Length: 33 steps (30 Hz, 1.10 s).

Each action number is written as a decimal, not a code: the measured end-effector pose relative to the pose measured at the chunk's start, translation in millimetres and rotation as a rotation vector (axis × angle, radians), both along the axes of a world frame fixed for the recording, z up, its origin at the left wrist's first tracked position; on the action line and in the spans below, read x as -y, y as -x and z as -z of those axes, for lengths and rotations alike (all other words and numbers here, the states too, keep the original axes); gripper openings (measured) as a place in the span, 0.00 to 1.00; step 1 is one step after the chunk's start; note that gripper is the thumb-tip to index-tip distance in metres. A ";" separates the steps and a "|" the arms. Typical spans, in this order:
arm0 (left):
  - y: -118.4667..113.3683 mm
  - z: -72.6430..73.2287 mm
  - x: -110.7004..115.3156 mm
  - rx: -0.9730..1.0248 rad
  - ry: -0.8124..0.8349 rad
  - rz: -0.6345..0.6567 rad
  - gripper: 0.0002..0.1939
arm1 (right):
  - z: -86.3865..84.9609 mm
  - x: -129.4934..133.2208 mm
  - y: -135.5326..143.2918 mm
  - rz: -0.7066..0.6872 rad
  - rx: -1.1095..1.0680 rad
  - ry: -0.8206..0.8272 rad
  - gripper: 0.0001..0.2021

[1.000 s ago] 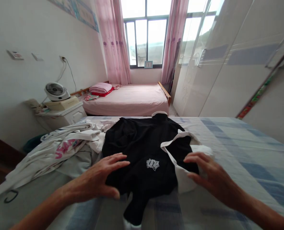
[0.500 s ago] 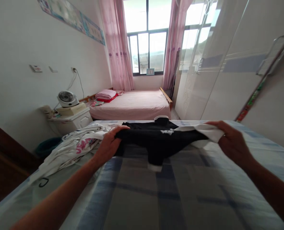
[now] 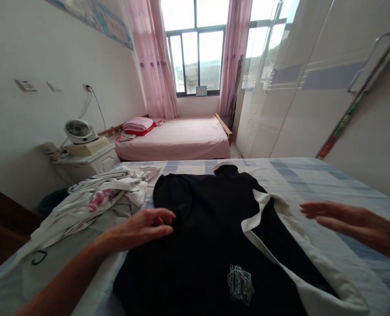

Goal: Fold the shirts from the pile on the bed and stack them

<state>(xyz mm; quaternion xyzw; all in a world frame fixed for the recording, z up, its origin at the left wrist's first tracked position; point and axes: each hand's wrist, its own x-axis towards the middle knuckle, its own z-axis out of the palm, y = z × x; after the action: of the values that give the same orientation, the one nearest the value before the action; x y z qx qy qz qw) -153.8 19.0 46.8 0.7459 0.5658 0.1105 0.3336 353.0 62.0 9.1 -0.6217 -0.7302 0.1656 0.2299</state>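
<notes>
A black top with white trim (image 3: 211, 232) lies spread on the checked bedsheet, its collar toward the far edge. Along its right side the white-edged fabric gapes in a long opening, and a pale embroidered badge (image 3: 240, 283) shows near the bottom. My left hand (image 3: 145, 228) is over the top's left part, thumb and fingers apart, fingertips at the black cloth. To the right of the top, my right hand (image 3: 343, 219) hovers above the sheet, fingers stretched out and holding nothing.
White clothes with pink lettering (image 3: 104, 197) lie heaped at the left, beside a grey garment with a dark hook (image 3: 39, 257). Beyond the checked bed (image 3: 294, 169) stand a pink bed (image 3: 182, 140), a cabinet with a fan (image 3: 79, 131), and a tall white wardrobe (image 3: 283, 114) at right.
The black top, held up bunched between both hands before, now lies spread out closer to me. My right hand has let go of the white edge and moved right; my left hand has opened and come lower.
</notes>
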 end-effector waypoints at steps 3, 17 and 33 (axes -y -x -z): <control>-15.6 27.4 -42.1 -0.252 -0.315 -0.224 0.20 | -6.0 -55.6 19.7 0.071 0.008 0.047 0.22; -35.2 88.2 -61.2 -0.429 -0.617 -0.315 0.05 | 68.3 -88.0 66.3 -0.056 0.047 -0.316 0.16; 14.9 90.2 -94.9 0.123 -0.511 -0.857 0.13 | 61.8 -106.9 41.8 0.229 0.041 0.055 0.21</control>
<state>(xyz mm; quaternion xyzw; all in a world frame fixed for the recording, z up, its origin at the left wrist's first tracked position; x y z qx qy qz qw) -168.7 113.9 -43.4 0.4965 0.7554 0.4163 0.0977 311.3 169.0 -52.6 -0.7104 -0.6541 0.1455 0.2151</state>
